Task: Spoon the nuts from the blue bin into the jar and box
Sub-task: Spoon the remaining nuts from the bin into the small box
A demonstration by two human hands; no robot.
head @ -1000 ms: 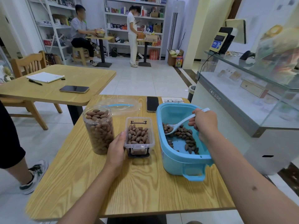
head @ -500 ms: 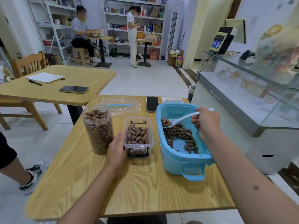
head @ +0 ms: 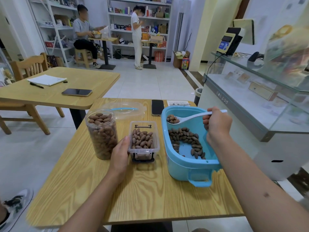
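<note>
Spoon [head: 187,118]: white, loaded with a few nuts in the bowl, held level above the far left corner of the bin [head: 182,166], right of frame centre. Long axis runs nearly left-right across the frame; bowl end points left, handle end sticks out past the right hand [head: 217,124]. Right hand grips the handle, fingers curled round it, thumb side toward the bowl.

Key relation: box [head: 143,141] lies left of and nearer than the spoon bowl, just beside the bin's left wall. The bowl already points that way, so the carry is judged short, leftward and toward the viewer over the bin rim. Jar [head: 102,133] stands further left, beyond the box and close to it.

Box: open top, clear, filled to about the rim with nuts, black latch on the near end. Left hand [head: 119,154] rests against its left side, fingers fairly straight, between jar and box; whether the thumb hooks the box is not clear. Judged a steadying hold.

Jar: clear, upright, no lid, nuts up to the mouth. Little room seems left; the box looks the likelier target, though it is nearly full too.

Bin nuts [head: 185,139]: a curved band on the floor, bare blue in the middle.

Obstacles: only the bin's left rim lies on the path. Risk judged: nuts rolling off the heaped box.

Further out: clear lid [head: 125,111] and phone [head: 157,107] at the far edge of the table [head: 133,198], both off the path.
</note>
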